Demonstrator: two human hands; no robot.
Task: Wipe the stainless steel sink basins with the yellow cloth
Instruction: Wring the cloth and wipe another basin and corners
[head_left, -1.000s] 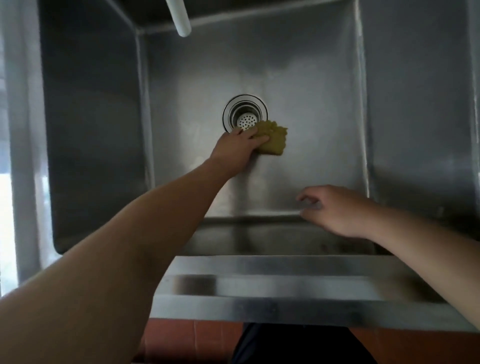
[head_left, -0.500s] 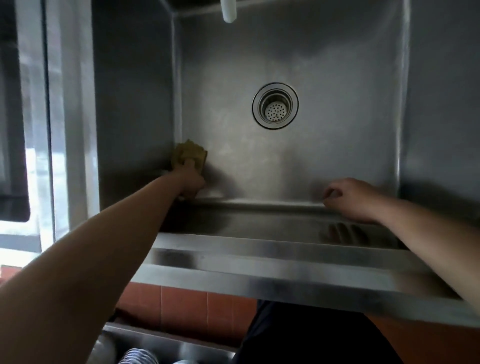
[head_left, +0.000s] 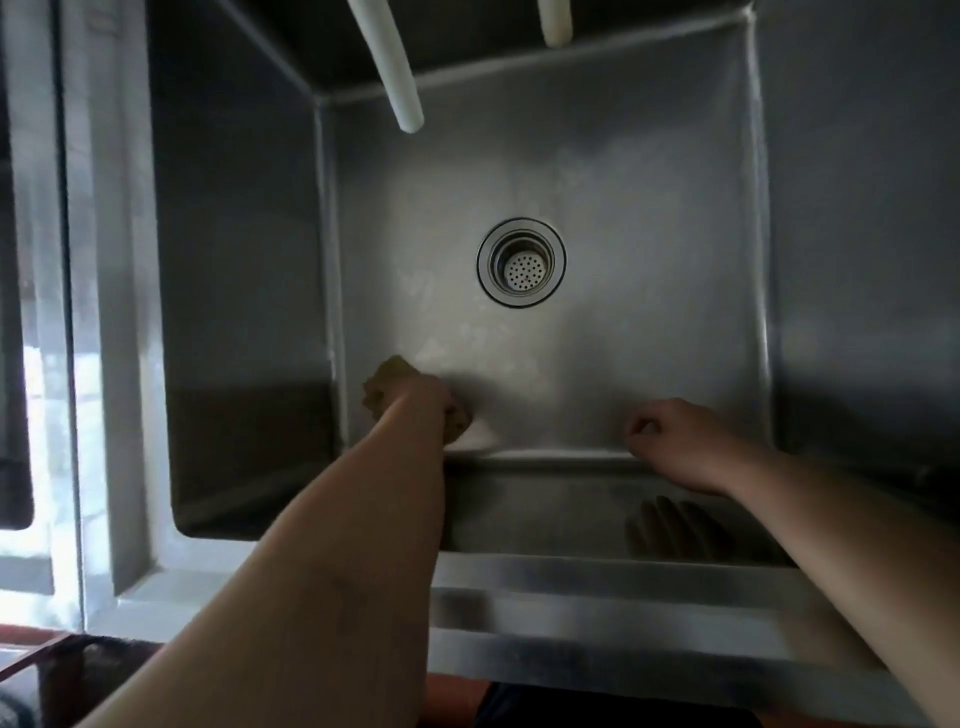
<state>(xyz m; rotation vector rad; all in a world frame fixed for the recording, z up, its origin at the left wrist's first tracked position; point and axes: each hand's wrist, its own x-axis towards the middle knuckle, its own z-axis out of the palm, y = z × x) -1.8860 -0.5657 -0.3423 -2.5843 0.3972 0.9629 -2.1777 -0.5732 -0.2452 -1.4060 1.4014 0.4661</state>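
Note:
I look down into a deep stainless steel sink basin (head_left: 649, 208) with a round drain strainer (head_left: 521, 262) in the middle of its floor. My left hand (head_left: 423, 400) holds the yellow cloth (head_left: 387, 379) against the basin floor at the near left corner; the hand covers most of the cloth. My right hand (head_left: 675, 441) hangs inside the basin near the front wall, fingers curled and holding nothing. Its reflection shows on the front wall below it.
Two white faucet tubes (head_left: 395, 73) (head_left: 555, 21) hang over the back of the basin. The sink's front rim (head_left: 623, 613) runs below my arms. A bright window edge lies at the far left, with red tiles under the rim.
My left hand swept the cloth from beside the drain to the near left corner, then a little right along the front edge. My right hand stayed by the front wall.

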